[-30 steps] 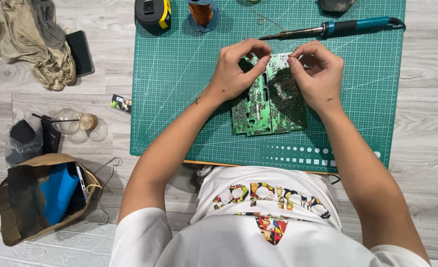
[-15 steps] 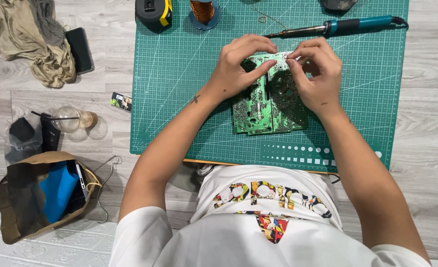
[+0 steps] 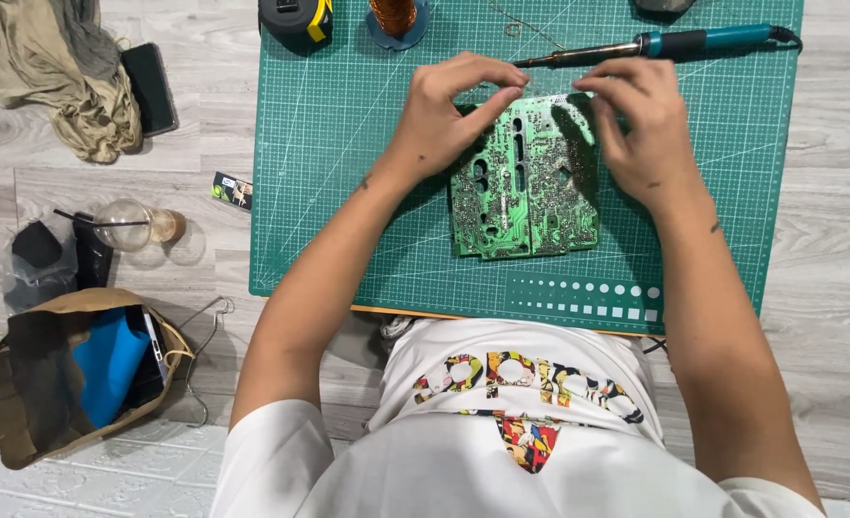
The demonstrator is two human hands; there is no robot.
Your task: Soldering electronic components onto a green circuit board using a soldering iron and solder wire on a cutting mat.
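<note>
A green circuit board point(image 3: 525, 182) is seen lying solder side up near the middle of a green cutting mat point(image 3: 348, 173), with its far edge raised slightly under the fingers. The left hand point(image 3: 449, 115) is curled at the board's far left corner, the thumb and fingertips pinched on that edge. The right hand point(image 3: 636, 129) is laid along the board's right edge, its fingers bent over the far right corner; a loose grip is suggested, though how firmly the board is clasped cannot be told.

Open mat is left on both sides of the board, more on the left than on the right, and a strip of it is kept free toward the near edge, where the printed squares run. Just beyond the fingertips a teal-handled soldering iron point(image 3: 655, 45) is laid across the mat's far part, its tip pointing left and close to the left hand. A spool of copper wire point(image 3: 393, 16) and a black and yellow tape measure point(image 3: 295, 19) are placed at the far edge.

Compared with half a second earlier, the hands are set further apart: then they were met over the board's far edge, and now the centre of that edge is uncovered. The board is found in much the same place.
</note>
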